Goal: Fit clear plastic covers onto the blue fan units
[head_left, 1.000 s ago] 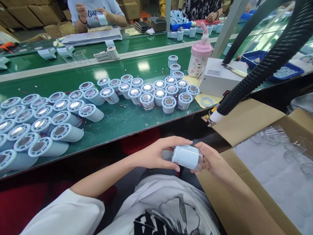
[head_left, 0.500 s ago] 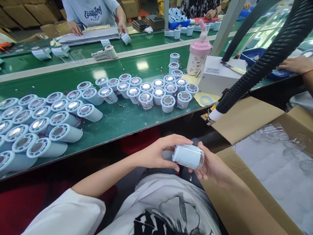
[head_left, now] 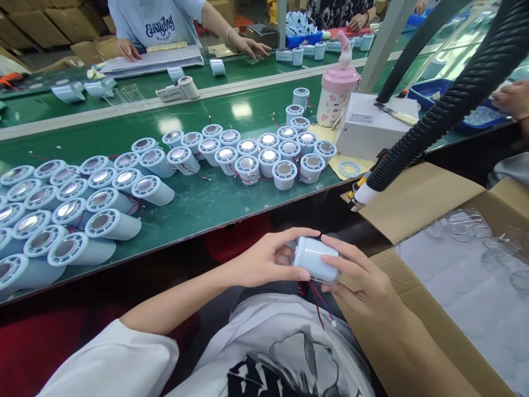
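Below the near edge of the green bench (head_left: 215, 207), over your lap, you've got a pale blue cylinder (head_left: 317, 258) held between both hands; your left hand (head_left: 264, 263) curls its fingers over the left end with the thumb underneath; your right hand (head_left: 359, 281) grips the other end, fingers wrapped on top; red and white wires (head_left: 319, 304) dangle beneath it; rows of matching cylinders (head_left: 99, 190) sit along the bench, and a cardboard box (head_left: 417, 204) is just right of you.
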The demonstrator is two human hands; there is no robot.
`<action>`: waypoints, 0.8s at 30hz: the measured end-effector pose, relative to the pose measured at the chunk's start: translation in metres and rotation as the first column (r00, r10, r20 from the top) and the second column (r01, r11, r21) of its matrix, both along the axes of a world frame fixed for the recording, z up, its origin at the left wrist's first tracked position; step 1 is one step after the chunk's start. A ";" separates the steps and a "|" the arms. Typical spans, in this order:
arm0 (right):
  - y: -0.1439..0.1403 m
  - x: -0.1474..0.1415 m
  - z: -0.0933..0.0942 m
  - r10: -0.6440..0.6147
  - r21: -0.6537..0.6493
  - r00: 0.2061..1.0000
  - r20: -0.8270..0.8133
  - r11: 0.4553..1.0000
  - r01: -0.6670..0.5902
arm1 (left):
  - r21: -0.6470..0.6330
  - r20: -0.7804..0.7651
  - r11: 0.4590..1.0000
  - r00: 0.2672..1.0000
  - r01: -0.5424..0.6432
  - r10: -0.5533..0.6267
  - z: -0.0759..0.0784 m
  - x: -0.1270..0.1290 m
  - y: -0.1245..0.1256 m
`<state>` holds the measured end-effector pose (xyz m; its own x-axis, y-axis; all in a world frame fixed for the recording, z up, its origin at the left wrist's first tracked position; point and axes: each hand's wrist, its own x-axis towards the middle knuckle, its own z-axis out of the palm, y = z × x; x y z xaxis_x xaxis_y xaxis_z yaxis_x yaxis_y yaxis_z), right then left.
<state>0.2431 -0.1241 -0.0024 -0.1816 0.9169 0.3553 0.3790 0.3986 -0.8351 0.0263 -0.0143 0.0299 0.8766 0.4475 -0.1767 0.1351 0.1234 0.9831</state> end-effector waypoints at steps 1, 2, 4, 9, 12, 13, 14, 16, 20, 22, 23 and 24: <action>0.000 -0.001 0.002 -0.003 -0.087 0.998 -0.062 0.996 -0.003 | 0.015 0.013 1.000 1.000 0.005 -0.006 0.000 0.000 0.000; -0.001 -0.002 0.004 -0.022 -0.205 0.986 -0.166 0.979 -0.013 | 0.038 0.037 0.999 0.999 0.014 -0.015 0.000 0.000 0.000; -0.001 -0.005 0.008 -0.095 -0.419 0.909 -0.405 0.903 -0.092 | 0.081 0.093 0.996 0.995 0.028 -0.036 0.001 0.000 0.001; 0.000 -0.007 0.013 -0.211 -0.581 0.845 -0.491 0.802 -0.137 | -0.037 0.110 0.997 0.992 0.069 -0.064 0.000 -0.003 0.002; 0.001 -0.011 0.010 -0.220 -0.611 0.882 -0.416 0.786 -0.093 | -0.178 0.057 0.982 0.997 0.066 -0.056 -0.008 -0.004 0.000; 0.001 -0.014 0.010 -0.216 -0.615 0.881 -0.420 0.782 -0.102 | -0.211 0.030 0.976 0.998 0.054 -0.049 -0.013 -0.003 -0.003; 0.001 -0.018 0.009 -0.210 -0.620 0.880 -0.427 0.776 -0.116 | -0.231 0.003 0.972 0.999 0.038 -0.039 -0.017 -0.001 -0.005; 0.005 -0.024 0.007 -0.202 -0.627 0.886 -0.417 0.769 -0.120 | -0.239 -0.041 0.971 0.999 0.013 -0.024 -0.025 0.001 -0.006; 0.023 0.012 0.002 -0.363 -0.593 0.912 -0.192 0.783 0.186 | -0.084 -0.089 0.993 0.993 -0.089 0.081 -0.014 0.000 0.045; 0.026 0.058 0.003 -0.560 -0.496 0.827 -0.055 0.734 0.464 | 0.365 -0.172 0.872 0.896 -0.328 0.409 0.011 0.002 0.105; 0.024 0.083 0.005 -0.649 -0.436 0.760 -0.003 0.685 0.583 | 0.553 -0.149 0.739 0.827 -0.385 0.542 0.027 0.005 0.139; 0.022 0.107 0.007 -0.713 -0.383 0.700 0.036 0.638 0.669 | 0.727 -0.140 0.584 0.755 -0.361 0.641 0.045 0.009 0.173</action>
